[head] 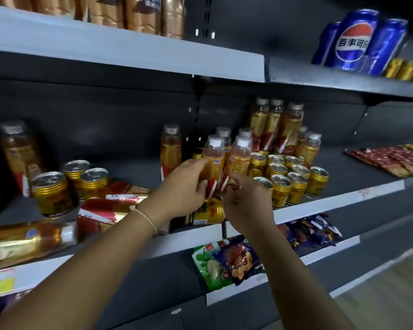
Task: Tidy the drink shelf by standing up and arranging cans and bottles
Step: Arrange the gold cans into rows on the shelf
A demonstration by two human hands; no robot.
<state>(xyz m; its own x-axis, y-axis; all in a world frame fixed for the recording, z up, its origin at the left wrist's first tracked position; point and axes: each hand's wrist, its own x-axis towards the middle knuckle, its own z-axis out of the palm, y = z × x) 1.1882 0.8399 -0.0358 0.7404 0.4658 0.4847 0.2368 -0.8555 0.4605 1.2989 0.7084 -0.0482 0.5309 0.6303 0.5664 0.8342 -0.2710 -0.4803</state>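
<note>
On the middle shelf (332, 201) my left hand (186, 186) grips an upright amber bottle (212, 160) with a white cap. My right hand (246, 198) sits beside it with curled fingers at the base of a second upright amber bottle (240, 158); whether it holds that bottle is unclear. A gold can (209, 211) lies on its side just below both hands. Several gold cans (293, 179) stand in rows to the right. Three gold cans (53, 191) stand at the left. An amber bottle (29, 239) lies flat at the shelf's front left.
Taller amber bottles (277, 125) stand at the back right. Red and gold cartons (107, 210) lie tumbled left of my hands. Blue cola cans (358, 41) stand on the upper shelf. Snack packets (227, 260) fill the lower shelf, red sachets (391, 160) lie far right.
</note>
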